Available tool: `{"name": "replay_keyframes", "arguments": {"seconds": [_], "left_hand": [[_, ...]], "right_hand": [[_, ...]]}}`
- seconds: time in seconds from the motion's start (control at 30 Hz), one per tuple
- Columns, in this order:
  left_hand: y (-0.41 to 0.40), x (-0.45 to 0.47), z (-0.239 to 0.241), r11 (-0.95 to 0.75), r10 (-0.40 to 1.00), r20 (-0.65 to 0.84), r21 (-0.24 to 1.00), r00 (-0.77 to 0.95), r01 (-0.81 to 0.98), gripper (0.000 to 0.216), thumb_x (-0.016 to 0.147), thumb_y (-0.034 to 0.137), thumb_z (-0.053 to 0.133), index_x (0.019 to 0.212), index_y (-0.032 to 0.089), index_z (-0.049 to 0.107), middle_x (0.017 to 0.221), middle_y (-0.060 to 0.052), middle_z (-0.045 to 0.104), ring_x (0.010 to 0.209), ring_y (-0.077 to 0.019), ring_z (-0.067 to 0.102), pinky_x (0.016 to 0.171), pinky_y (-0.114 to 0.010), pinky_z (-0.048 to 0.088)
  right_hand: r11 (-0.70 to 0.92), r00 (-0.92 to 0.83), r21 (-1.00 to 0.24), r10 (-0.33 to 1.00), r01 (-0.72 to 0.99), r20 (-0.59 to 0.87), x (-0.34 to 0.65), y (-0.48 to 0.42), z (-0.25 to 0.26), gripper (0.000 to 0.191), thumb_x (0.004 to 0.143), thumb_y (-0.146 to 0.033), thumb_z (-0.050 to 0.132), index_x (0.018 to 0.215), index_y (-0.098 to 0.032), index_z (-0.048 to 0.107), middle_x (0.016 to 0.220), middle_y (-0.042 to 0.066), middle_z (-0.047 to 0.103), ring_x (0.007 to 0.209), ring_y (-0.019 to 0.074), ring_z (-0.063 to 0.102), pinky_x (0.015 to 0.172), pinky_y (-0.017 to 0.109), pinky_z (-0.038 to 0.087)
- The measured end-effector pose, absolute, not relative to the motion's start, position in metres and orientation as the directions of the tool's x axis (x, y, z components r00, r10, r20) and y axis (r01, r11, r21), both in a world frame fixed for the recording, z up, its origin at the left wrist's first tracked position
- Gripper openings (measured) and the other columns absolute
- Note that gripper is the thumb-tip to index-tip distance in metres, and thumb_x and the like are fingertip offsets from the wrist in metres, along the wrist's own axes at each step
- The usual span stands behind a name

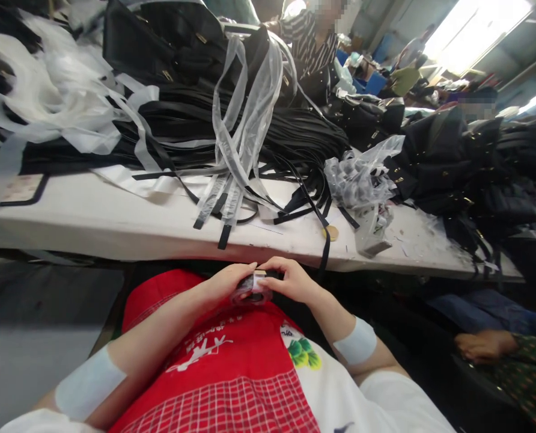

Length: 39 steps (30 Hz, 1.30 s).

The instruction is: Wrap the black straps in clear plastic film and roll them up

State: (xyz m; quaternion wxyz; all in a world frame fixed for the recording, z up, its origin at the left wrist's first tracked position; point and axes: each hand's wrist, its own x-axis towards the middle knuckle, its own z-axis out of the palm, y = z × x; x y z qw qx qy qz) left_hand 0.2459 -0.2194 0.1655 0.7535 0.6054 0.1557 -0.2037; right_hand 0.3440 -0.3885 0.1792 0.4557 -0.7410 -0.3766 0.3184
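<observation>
My left hand (229,281) and my right hand (292,280) meet at the table's front edge, above my red apron (232,349). Between them they hold a small dark coiled roll (251,296) with a pale, whitish piece on top. Its exact kind is too small and blurred to tell. The fingers of both hands are bent around it and partly hide it. Just beyond, black straps (223,236) in clear plastic sleeves (250,138) hang down over the table top (277,237).
Long black straps (173,120) lie piled behind. Whitish plastic strips (65,102) heap at left, a crumpled clear bag (362,174) at right. Black bags (439,156) with metal fittings cover the right side. Another person's hand (487,347) rests at lower right; a person in stripes (313,45) is across.
</observation>
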Motion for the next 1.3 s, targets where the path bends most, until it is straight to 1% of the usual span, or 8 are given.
{"name": "replay_keyframes", "arguments": {"seconds": [0.13, 0.33, 0.47, 0.67, 0.8, 1.0, 1.13, 1.3], "left_hand": [[-0.22, 0.242, 0.17, 0.049, -0.22, -0.408, 0.903, 0.886, 0.427, 0.045, 0.079, 0.059, 0.055, 0.065, 0.016, 0.058, 0.049, 0.003, 0.049, 0.045, -0.0102, 0.038, 0.045, -0.025, 0.027], [-0.221, 0.231, 0.182, -0.108, -0.396, -0.469, 0.877, 0.79, 0.467, 0.053, 0.083, 0.06, 0.047, 0.05, 0.019, 0.046, 0.042, 0.003, 0.043, 0.04, -0.0089, 0.035, 0.043, -0.025, 0.027], [-0.224, 0.224, 0.182, -0.066, -0.381, -0.476, 0.869, 0.792, 0.491, 0.058, 0.083, 0.064, 0.042, 0.046, 0.02, 0.043, 0.04, 0.003, 0.043, 0.038, -0.0088, 0.033, 0.043, -0.025, 0.027], [-0.233, 0.219, 0.18, -0.002, -0.375, -0.522, 0.827, 0.766, 0.562, 0.049, 0.08, 0.062, 0.048, 0.055, 0.02, 0.048, 0.038, 0.006, 0.042, 0.036, -0.0086, 0.031, 0.041, -0.024, 0.023], [-0.238, 0.22, 0.183, -0.072, -0.36, -0.565, 0.81, 0.742, 0.582, 0.044, 0.079, 0.057, 0.051, 0.058, 0.019, 0.055, 0.039, 0.005, 0.044, 0.035, -0.0089, 0.033, 0.039, -0.023, 0.025], [-0.239, 0.219, 0.183, -0.107, -0.348, -0.556, 0.823, 0.755, 0.558, 0.043, 0.08, 0.054, 0.05, 0.055, 0.019, 0.054, 0.041, 0.004, 0.046, 0.037, -0.0091, 0.035, 0.04, -0.023, 0.027], [-0.236, 0.218, 0.177, -0.007, -0.361, -0.549, 0.81, 0.754, 0.587, 0.043, 0.08, 0.053, 0.051, 0.057, 0.018, 0.056, 0.042, 0.003, 0.049, 0.036, -0.0086, 0.035, 0.039, -0.023, 0.025], [-0.222, 0.222, 0.166, 0.367, -0.376, -0.485, 0.704, 0.789, 0.608, 0.032, 0.073, 0.042, 0.064, 0.058, 0.014, 0.059, 0.05, -0.001, 0.055, 0.041, -0.0083, 0.039, 0.042, -0.023, 0.027]], "right_hand": [[-0.329, 0.489, -0.944, 0.828, 0.031, -0.272, 0.348, -0.391, 0.174, 0.032, 0.08, -0.043, 0.066, 0.088, -0.013, 0.072, 0.08, 0.006, 0.071, 0.07, 0.0161, 0.063, 0.065, 0.027, 0.049], [-0.188, 0.429, -0.801, 0.898, 0.568, 0.094, 0.338, -0.387, 0.187, 0.014, 0.086, -0.026, 0.062, 0.082, -0.02, 0.074, 0.08, 0.005, 0.07, 0.076, 0.0153, 0.062, 0.072, 0.027, 0.048], [-0.157, 0.412, -0.702, 0.887, 0.695, 0.209, 0.331, -0.386, 0.19, 0.015, 0.088, -0.023, 0.059, 0.085, -0.02, 0.074, 0.079, 0.005, 0.068, 0.075, 0.0157, 0.06, 0.073, 0.029, 0.047], [-0.224, 0.293, -0.88, 0.951, 0.419, -0.103, 0.344, -0.388, 0.195, 0.013, 0.084, -0.028, 0.066, 0.084, -0.017, 0.074, 0.079, 0.003, 0.069, 0.073, 0.0132, 0.063, 0.068, 0.022, 0.049], [-0.355, 0.207, -0.881, 0.93, 0.311, -0.302, 0.351, -0.389, 0.199, 0.021, 0.083, -0.034, 0.065, 0.087, -0.015, 0.074, 0.079, 0.003, 0.07, 0.068, 0.0129, 0.062, 0.064, 0.022, 0.048], [-0.402, 0.117, -0.878, 0.915, 0.259, -0.385, 0.356, -0.383, 0.2, 0.023, 0.083, -0.034, 0.064, 0.089, -0.013, 0.072, 0.074, 0.001, 0.07, 0.062, 0.0116, 0.06, 0.058, 0.02, 0.046], [-0.295, 0.2, -0.788, 0.955, 0.541, -0.22, 0.347, -0.378, 0.199, 0.012, 0.083, -0.025, 0.065, 0.08, -0.015, 0.071, 0.076, 0.002, 0.068, 0.067, 0.0121, 0.06, 0.064, 0.022, 0.045], [-0.132, 0.226, -0.534, 0.967, 0.835, 0.115, 0.334, -0.381, 0.195, 0.018, 0.092, -0.024, 0.052, 0.093, -0.016, 0.069, 0.088, 0.007, 0.067, 0.08, 0.0167, 0.061, 0.073, 0.028, 0.048]]}}
